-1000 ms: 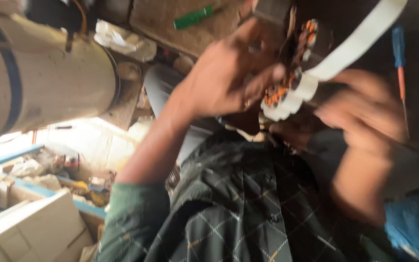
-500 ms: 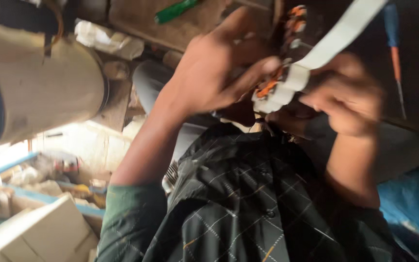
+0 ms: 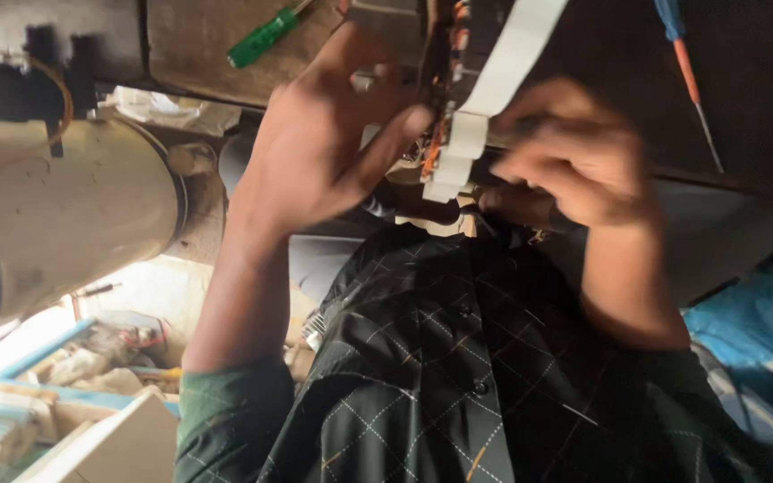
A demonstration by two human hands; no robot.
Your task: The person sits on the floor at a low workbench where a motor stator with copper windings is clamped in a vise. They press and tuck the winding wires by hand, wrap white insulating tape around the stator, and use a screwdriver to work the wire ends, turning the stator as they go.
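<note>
Standing by: a big cream drum [image 3: 64, 215], well off to the left of the grip.
Lying under: a dark wooden bench [image 3: 190, 54], behind both hands.
Left hand [image 3: 315, 152]: closed on the wound metal part [image 3: 445, 80]; the thumb presses its near edge and the fingers wrap round the far side.
Right hand [image 3: 583, 170]: blurred; it looks pinched shut just right of the grip, at the low end of the white strip [image 3: 512, 54], but I cannot tell for sure.
Part: held up off the bench between the two hands, with orange wire ends showing.
Strip: runs across the part, up and away from the grip.
Step, I think: working the strip around the wires.
Next move needs: a steady left hand and small, careful right fingers.
Small things: a green screwdriver [image 3: 266, 38] up left of the grip and a blue-handled screwdriver [image 3: 686, 72] to the right.
</note>
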